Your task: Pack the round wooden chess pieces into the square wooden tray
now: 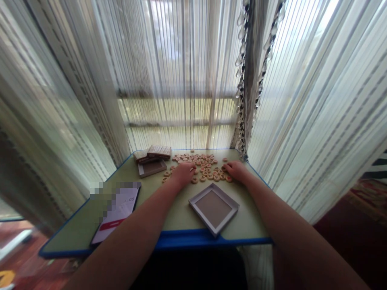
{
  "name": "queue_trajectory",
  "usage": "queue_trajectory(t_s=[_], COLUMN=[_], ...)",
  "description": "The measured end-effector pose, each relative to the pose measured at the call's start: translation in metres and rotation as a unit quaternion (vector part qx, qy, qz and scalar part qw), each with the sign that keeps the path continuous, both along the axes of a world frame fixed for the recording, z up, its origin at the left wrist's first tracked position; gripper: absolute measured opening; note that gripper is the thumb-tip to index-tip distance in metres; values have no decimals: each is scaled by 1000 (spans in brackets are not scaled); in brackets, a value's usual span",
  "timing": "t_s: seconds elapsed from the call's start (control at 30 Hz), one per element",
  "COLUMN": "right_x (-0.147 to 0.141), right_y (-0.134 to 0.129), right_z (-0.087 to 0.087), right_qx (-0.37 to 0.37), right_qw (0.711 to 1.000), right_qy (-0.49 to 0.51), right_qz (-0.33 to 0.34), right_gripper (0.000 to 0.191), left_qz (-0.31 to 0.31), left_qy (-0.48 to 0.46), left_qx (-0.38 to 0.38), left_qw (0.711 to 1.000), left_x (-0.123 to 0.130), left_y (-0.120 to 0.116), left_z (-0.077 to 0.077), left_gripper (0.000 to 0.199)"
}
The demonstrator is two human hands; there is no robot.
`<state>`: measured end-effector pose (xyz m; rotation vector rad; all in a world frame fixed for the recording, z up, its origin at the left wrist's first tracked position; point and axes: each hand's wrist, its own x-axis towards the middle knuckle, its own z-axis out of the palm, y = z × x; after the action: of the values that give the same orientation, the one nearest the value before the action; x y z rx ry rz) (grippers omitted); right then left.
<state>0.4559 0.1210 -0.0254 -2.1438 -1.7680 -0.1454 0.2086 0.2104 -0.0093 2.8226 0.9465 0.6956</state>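
Many small round wooden game pieces [204,173], some with dark or reddish marks, lie spread over the far half of the pale green table. My left hand [184,173] rests among them, its fingers curled and pressed together at the pieces. What is between those fingertips, if anything, is hidden. At the right side of the spread, my right hand [237,170] has thumb and fingers closed round a wooden game piece [223,168] close to the tabletop. A shallow open box tray [213,207] lies in front of the pieces, between my forearms, turned cornerwise.
Stacked boxes [159,151] and another shallow tray [152,168] sit at the table's far left. A phone or tablet [113,219] with a lit screen lies at left near my forearm. The table [75,217] has a blue edge. String curtains [181,80] hang close behind it.
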Motion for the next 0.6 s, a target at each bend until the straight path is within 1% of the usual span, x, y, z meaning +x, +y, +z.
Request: queue_trajectory(t_s=[0.03, 0.1, 0.17, 0.2, 0.3, 0.37, 0.47, 0.5, 0.53, 0.6], right_x=[2, 6, 11, 12, 13, 10, 5, 3, 2, 0], right_y=[1, 1, 2, 3, 5, 7, 8, 8, 8, 7], right_z=[-1, -4, -5, -5, -6, -9, -12, -12, -12, -10], right_qx=[2, 22, 47, 54, 40, 29, 40, 44, 45, 38], right_qw=[1000, 999, 997, 996, 998, 999, 998, 997, 997, 997], right_qy=[-4, -3, 7, 13, 24, 30, 47, 53, 57, 61], right_qz=[-5, -36, -65, -68, -36, -20, -31, -37, -41, -38], right_gripper=[33, 30, 31, 31, 24, 24, 38, 40, 37, 26], left_qz=[7, 11, 3, -2, -3, -3, 4, 10, 16, 18], left_qy=[3, 15, 34, 46, 80, 93, 96, 96, 99, 111], left_qx=[3, 13, 25, 30, 40, 46, 53, 54, 56, 62], left_qw=[1000, 1000, 999, 998, 996, 995, 994, 994, 993, 992], left_x=[0, 1, 4, 5, 9, 9, 8, 7, 7, 8], left_y=[0, -1, -3, -4, -5, -5, -6, -7, -7, -9], left_z=[2, 4, 6, 6, 5, 3, 2, 2, 3, 3], left_gripper=[23, 23, 23, 24, 26, 27, 26, 26, 26, 27])
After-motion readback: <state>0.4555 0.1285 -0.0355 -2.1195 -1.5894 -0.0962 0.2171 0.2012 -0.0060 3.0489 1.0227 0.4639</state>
